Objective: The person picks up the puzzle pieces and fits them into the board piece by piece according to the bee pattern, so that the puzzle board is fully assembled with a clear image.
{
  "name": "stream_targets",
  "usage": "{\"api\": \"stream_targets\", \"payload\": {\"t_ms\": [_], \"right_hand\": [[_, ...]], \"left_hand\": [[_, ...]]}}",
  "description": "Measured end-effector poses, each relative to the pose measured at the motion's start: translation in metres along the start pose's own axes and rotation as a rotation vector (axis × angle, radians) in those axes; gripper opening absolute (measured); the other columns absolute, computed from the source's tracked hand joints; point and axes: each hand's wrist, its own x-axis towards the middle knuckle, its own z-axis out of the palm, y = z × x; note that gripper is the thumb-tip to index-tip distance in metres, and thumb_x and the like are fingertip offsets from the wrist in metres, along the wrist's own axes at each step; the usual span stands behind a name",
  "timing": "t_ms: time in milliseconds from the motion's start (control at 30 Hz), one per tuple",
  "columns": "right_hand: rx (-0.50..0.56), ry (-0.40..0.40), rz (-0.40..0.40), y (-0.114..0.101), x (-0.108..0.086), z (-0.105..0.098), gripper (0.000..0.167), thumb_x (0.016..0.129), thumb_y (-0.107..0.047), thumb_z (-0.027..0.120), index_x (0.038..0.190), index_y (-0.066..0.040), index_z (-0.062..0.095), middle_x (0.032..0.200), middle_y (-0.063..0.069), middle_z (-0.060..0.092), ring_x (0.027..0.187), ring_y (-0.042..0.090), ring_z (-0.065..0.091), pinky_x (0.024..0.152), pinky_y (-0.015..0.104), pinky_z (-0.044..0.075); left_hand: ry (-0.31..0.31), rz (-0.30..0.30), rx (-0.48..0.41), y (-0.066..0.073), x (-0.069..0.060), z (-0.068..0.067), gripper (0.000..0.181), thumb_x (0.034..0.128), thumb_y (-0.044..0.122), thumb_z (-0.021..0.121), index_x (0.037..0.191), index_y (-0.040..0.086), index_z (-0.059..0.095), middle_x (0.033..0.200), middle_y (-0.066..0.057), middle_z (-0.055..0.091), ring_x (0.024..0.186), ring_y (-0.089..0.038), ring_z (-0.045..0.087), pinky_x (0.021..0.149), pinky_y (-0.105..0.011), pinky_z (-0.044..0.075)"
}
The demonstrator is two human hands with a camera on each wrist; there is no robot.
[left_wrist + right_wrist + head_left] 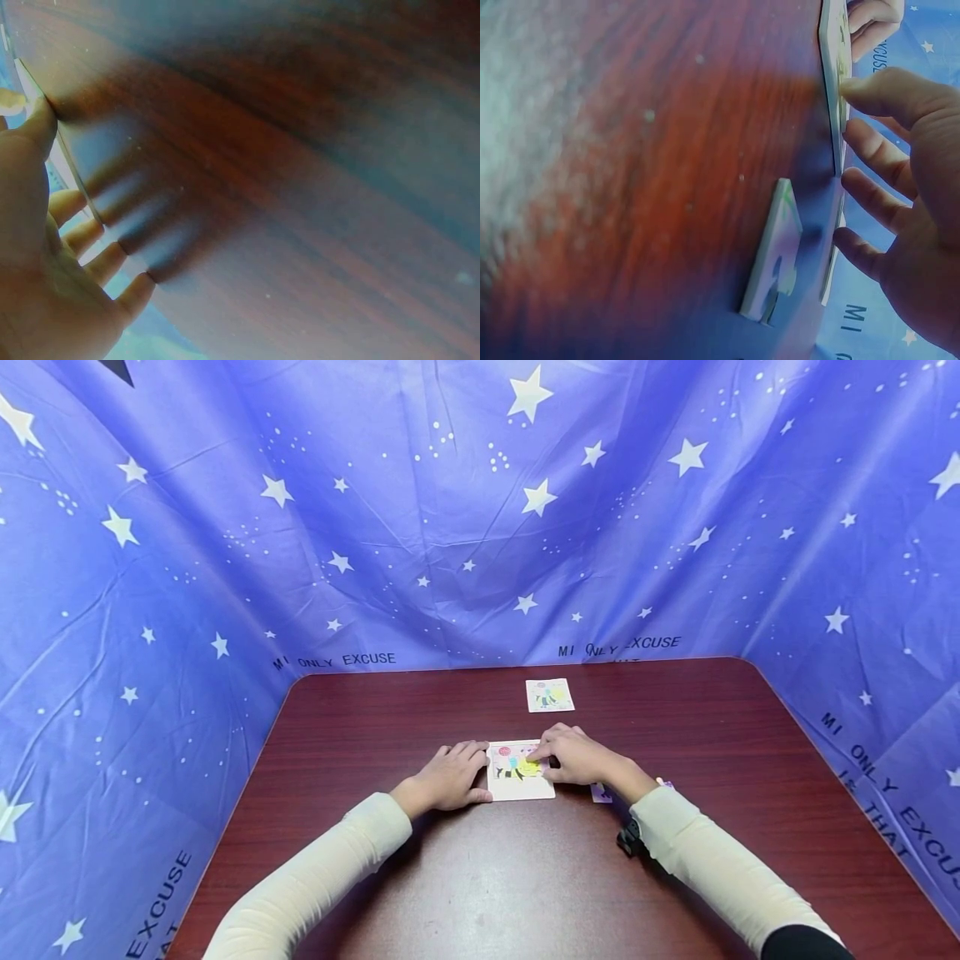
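Red-brown wood table (450, 877); blue, star-printed curtain (450, 543) behind its far edge. Head view: I count one board (517, 789), coloured picture above, blank white below, flat near mid-table, between the hands. Left hand (452, 777): uncurled, resting along the board's left edge. Right hand (579, 756): fingers extended over the picture's yellow part, from the right edge, clamped on nothing. One card (550, 695), similar picture, near the table's far edge. One purple piece (601, 793), right of the board. Left wrist view: fingers parted, thumb at the board's edge. Right wrist view: thumb touching the board's face; purple piece on the table, just beside the board. Hands apart.
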Motion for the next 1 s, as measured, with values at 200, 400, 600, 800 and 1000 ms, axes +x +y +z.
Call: {"api": "stream_targets", "payload": {"t_ms": [200, 400, 600, 800, 1000], "right_hand": [[-0.017, -0.003, -0.013, -0.0011, 0.0012, 0.0014, 0.033, 0.087, -0.022, 0.071, 0.119, -0.022, 0.077, 0.107, -0.002, 0.071, 0.105, 0.022, 0.057, 0.08, 0.037, 0.04], [-0.014, -0.004, -0.009, -0.0028, 0.0014, -0.0011, 0.032, 0.086, -0.021, 0.072, 0.118, -0.022, 0.078, 0.105, -0.002, 0.07, 0.103, 0.021, 0.057, 0.08, 0.036, 0.04], [-0.033, -0.01, -0.016, -0.0027, 0.0025, -0.0015, 0.032, 0.087, -0.023, 0.072, 0.119, -0.022, 0.077, 0.106, -0.001, 0.07, 0.105, 0.021, 0.058, 0.081, 0.037, 0.041], [-0.034, -0.013, -0.019, -0.0017, 0.0024, -0.0019, 0.032, 0.087, -0.022, 0.072, 0.119, -0.023, 0.077, 0.105, -0.003, 0.07, 0.103, 0.02, 0.058, 0.08, 0.037, 0.042], [-0.032, -0.015, -0.015, -0.0013, 0.0016, -0.0038, 0.033, 0.087, -0.021, 0.072, 0.119, -0.023, 0.077, 0.104, -0.004, 0.07, 0.1, 0.018, 0.058, 0.08, 0.038, 0.045]], "left_hand": [[-0.005, -0.001, -0.005, 0.0, -0.0001, 0.0019, 0.062, 0.0935, 0.062, 0.06, 0.132, 0.014, 0.055, 0.159, -0.009, 0.042, 0.148, -0.032, 0.04, 0.11, -0.054, 0.042], [-0.004, -0.001, 0.001, 0.0, 0.0, 0.0011, 0.062, 0.0936, 0.062, 0.06, 0.133, 0.014, 0.055, 0.159, -0.009, 0.042, 0.147, -0.032, 0.04, 0.109, -0.054, 0.042], [-0.016, -0.005, 0.008, -0.0002, 0.0002, -0.0011, 0.062, 0.0939, 0.063, 0.059, 0.133, 0.014, 0.055, 0.16, -0.009, 0.041, 0.148, -0.032, 0.039, 0.111, -0.054, 0.041], [-0.025, -0.007, 0.005, 0.0003, -0.0003, -0.002, 0.062, 0.0943, 0.063, 0.058, 0.133, 0.014, 0.054, 0.16, -0.009, 0.04, 0.148, -0.032, 0.039, 0.111, -0.054, 0.041], [-0.026, -0.009, -0.007, 0.0011, -0.0011, -0.0024, 0.063, 0.0942, 0.062, 0.059, 0.133, 0.014, 0.054, 0.16, -0.01, 0.04, 0.148, -0.032, 0.039, 0.111, -0.054, 0.041]]}}
